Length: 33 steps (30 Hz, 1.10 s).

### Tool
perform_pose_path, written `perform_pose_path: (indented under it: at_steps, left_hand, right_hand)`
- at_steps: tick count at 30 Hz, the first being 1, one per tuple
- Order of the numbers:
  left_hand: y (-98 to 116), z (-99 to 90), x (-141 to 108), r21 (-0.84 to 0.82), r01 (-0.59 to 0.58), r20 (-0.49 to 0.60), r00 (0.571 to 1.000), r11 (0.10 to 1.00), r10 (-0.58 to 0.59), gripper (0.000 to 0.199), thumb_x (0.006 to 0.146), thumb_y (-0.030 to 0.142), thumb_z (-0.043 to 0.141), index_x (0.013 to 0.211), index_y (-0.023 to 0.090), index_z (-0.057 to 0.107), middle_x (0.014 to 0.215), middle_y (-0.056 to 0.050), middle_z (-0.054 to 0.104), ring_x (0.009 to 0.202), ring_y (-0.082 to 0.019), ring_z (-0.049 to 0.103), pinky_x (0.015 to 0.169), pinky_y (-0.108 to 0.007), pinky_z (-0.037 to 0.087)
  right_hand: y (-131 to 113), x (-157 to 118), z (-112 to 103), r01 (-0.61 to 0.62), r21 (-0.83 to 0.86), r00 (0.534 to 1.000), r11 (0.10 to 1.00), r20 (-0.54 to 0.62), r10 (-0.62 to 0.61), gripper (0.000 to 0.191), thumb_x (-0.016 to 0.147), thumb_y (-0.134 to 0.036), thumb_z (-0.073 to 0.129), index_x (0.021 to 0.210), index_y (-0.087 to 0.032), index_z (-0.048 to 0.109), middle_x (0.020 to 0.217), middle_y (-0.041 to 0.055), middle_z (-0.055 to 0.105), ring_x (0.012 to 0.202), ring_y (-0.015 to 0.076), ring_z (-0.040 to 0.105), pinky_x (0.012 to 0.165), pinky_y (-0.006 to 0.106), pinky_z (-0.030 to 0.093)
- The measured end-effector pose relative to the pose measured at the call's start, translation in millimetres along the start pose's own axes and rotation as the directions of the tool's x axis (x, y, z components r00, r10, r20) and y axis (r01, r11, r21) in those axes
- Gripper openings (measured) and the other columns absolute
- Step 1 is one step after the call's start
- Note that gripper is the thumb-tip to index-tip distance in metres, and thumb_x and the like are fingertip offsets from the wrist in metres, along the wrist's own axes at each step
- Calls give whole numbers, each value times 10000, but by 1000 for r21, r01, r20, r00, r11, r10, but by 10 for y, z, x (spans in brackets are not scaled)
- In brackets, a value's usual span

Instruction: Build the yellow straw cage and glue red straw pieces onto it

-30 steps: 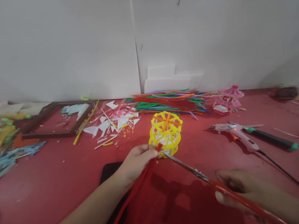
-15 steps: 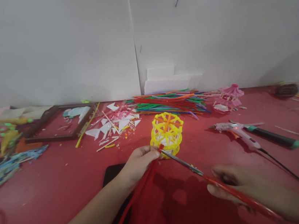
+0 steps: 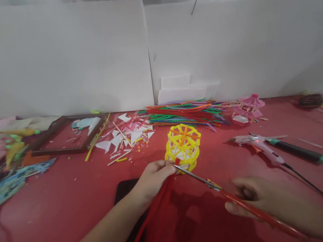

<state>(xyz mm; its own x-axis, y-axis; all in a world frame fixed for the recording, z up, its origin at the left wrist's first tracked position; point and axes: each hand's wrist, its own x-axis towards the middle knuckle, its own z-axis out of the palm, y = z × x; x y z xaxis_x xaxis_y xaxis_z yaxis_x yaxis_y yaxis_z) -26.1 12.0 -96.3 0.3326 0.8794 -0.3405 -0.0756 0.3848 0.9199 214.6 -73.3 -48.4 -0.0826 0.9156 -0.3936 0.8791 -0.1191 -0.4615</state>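
Note:
My left hand [image 3: 154, 179] pinches a bunch of red pipe cleaners [image 3: 158, 212] near their tips, and their long ends trail down toward me. In my right hand [image 3: 257, 197] is a pair of red-handled scissors [image 3: 203, 179], seen edge-on. The scissors' tips meet the red ends just past my left fingertips; how far apart the blades are cannot be made out. Right behind stands a small round yellow frame [image 3: 183, 144] with orange spokes across its top, its lower edge partly hidden by my fingers and the blades.
Behind lies a pile of coloured pipe cleaners [image 3: 184, 114], beside white paper scraps [image 3: 116, 140]. At right are a pink glue gun [image 3: 262, 147] with a cord, a black-and-green-handled tool [image 3: 299, 150] and a pink model [image 3: 247, 109]. A brown frame [image 3: 61, 150] lies left; a dark flat object [image 3: 124, 189] sits under my left arm.
The whole view has shifted slightly, with things appearing a little lower and to the right. Both hands keep their hold, and a short red end now shows above the blades.

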Motion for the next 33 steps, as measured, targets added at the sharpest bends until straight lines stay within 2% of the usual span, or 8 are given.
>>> perform_pose_path:
  at_steps: [3, 7, 11, 19, 23, 28, 31, 33]
  left_hand:
    - [-6, -3, -5, 16, -14, -6, 1000, 1000, 14, 198, 617, 302, 739, 594, 151, 612, 660, -28, 672, 652, -141, 580, 654, -262, 396]
    - [-42, -36, 18, 23, -25, 13, 1000, 999, 24, 199, 633, 315, 735, 623, 154, 618, 676, -30, 679, 676, -150, 585, 689, -275, 395]
    - [-68, -65, 46, 27, -32, 33, 999, 999, 32, 205, 646, 326, 721, 640, 153, 613, 677, -24, 673, 680, -140, 570, 703, -273, 382]
    - [-61, -23, 5, 36, -54, 48, 997, 998, 52, 201, 665, 324, 708, 669, 163, 587, 708, -20, 662, 677, -133, 563, 723, -282, 407]
    - [-55, -3, 2, -66, -23, 61, 998, 998, 27, 152, 668, 295, 674, 687, 169, 591, 708, -7, 644, 700, -138, 598, 744, -286, 448]
    - [-2, 31, 33, -123, -7, 6, 1000, 992, 8, 110, 649, 150, 590, 753, 184, 597, 764, 7, 677, 735, -132, 651, 718, -267, 486]
    - [47, 51, 45, -35, -68, -44, 997, 997, 66, 218, 607, 21, 595, 767, 168, 612, 781, -12, 716, 808, -142, 689, 789, -262, 497]
    - [82, 44, 62, 43, -116, -99, 988, 992, 120, 194, 621, 22, 662, 758, 155, 620, 798, -38, 735, 811, -158, 699, 806, -277, 507]
  right_hand:
    - [59, 20, -15, -7, -25, 999, 1000, 31, 7, 463, 758, -555, 617, 602, -217, 342, 583, -56, 303, 523, 93, 237, 456, 231, 189]
    - [128, 36, 17, -56, -50, 998, 997, -3, 56, 441, 734, -553, 651, 620, -216, 390, 585, -43, 393, 525, 100, 297, 453, 230, 180]
    - [103, 36, 28, -77, -66, 997, 995, -26, 75, 447, 695, -500, 696, 583, -221, 365, 542, -48, 389, 503, 96, 289, 451, 233, 181]
    - [82, 53, -7, 8, -105, 999, 994, -52, -14, 409, 721, -415, 666, 554, -227, 344, 514, -42, 418, 472, 90, 269, 447, 247, 169]
    - [207, 38, 34, 45, -130, 996, 991, -70, -54, 377, 743, -413, 641, 572, -222, 363, 519, -38, 445, 482, 93, 296, 458, 247, 175]
    - [498, -28, 161, 100, -105, 987, 989, -119, -112, 416, 790, -510, 609, 615, -219, 368, 525, -48, 446, 491, 93, 325, 475, 244, 202]
    - [594, -47, 200, 140, -78, 982, 987, -116, -149, 446, 810, -548, 589, 626, -218, 353, 537, -49, 449, 506, 95, 323, 486, 245, 221]
    - [605, -44, 215, 123, -67, 986, 990, -100, -130, 448, 808, -556, 583, 628, -220, 347, 534, -51, 436, 511, 98, 320, 487, 245, 220]
